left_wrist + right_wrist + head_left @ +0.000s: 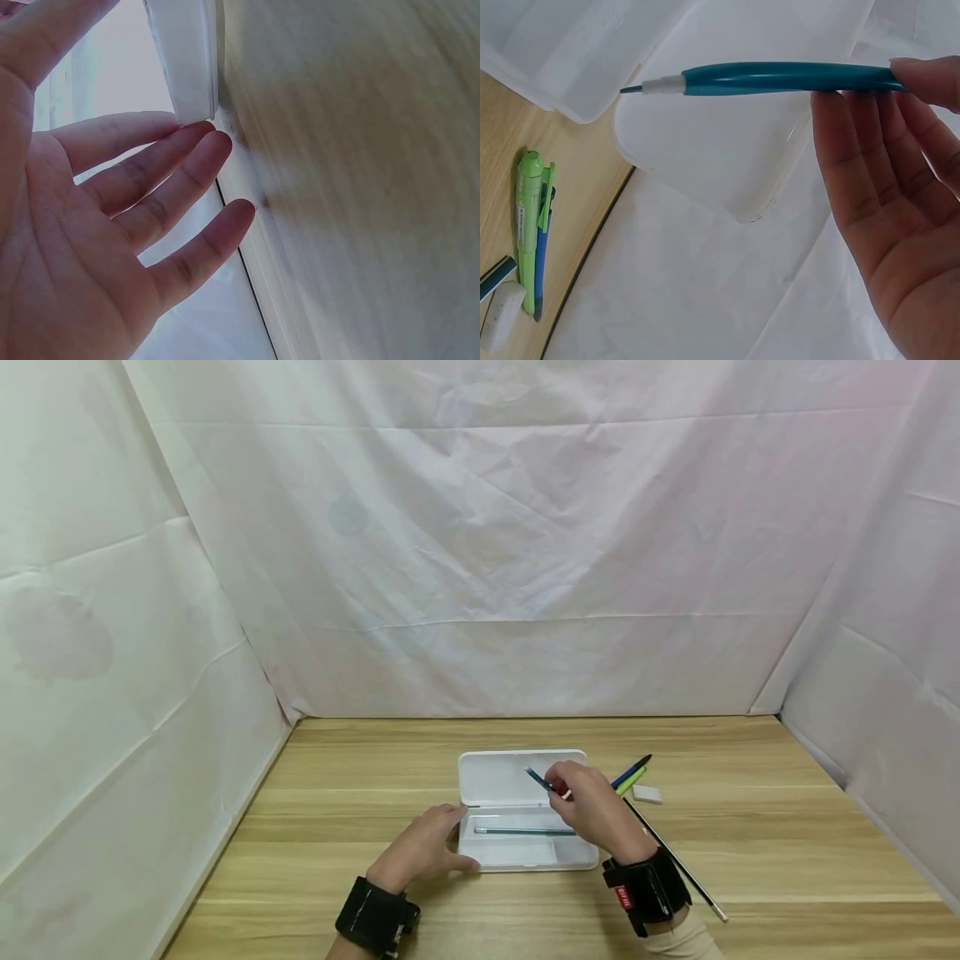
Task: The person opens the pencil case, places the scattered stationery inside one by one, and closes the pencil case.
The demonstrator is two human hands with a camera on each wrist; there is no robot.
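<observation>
In my right hand [596, 806] a slim teal pencil [765, 79] is pinched between thumb and fingertips, held above the case; its free end has a pale section and a thin dark tip. The white pencil case [517, 856] lies with its lid [498, 777] tipped back. Inside its base lies another teal pencil [517, 832], partly hidden by my right hand. My left hand [423, 847] is at the case's left end, thumb by the front corner, fingers towards the hinge. In the left wrist view its fingers [202, 161] extend loosely, some touching the case edge.
Right of the case lie a green pen [529, 217], a blue pen [626, 772] with a black end and a white eraser [647, 794]. A long dark pencil [686, 872] slants towards the front right. White cloth [525, 568] encloses the wooden table [360, 760] at back and sides.
</observation>
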